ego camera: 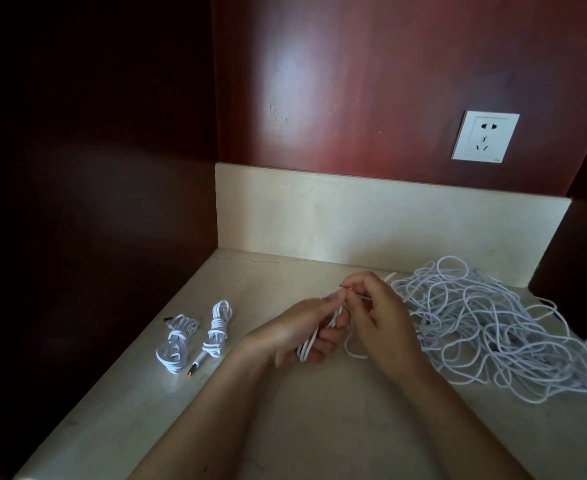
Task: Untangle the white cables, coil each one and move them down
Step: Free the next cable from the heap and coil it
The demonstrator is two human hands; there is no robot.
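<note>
The bench (319, 427) carries one tangled pile (492, 323) of white cables along its right edge. Just left of it, the left hand (299, 330) grips one folded cable bundle (306, 349), fingers (325, 341) curled round it. The right hand (380, 317) pinches a strand at the bundle's top. Two coiled cables (176, 341) (217, 329) lie side by side near the left edge. One wall socket (485, 136) sits above the rear edge.

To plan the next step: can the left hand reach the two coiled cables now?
Probably yes: only bare counter lies between the left hand and the coils. But it grips a half-wound cable, so it could hardly take them yet.
</note>
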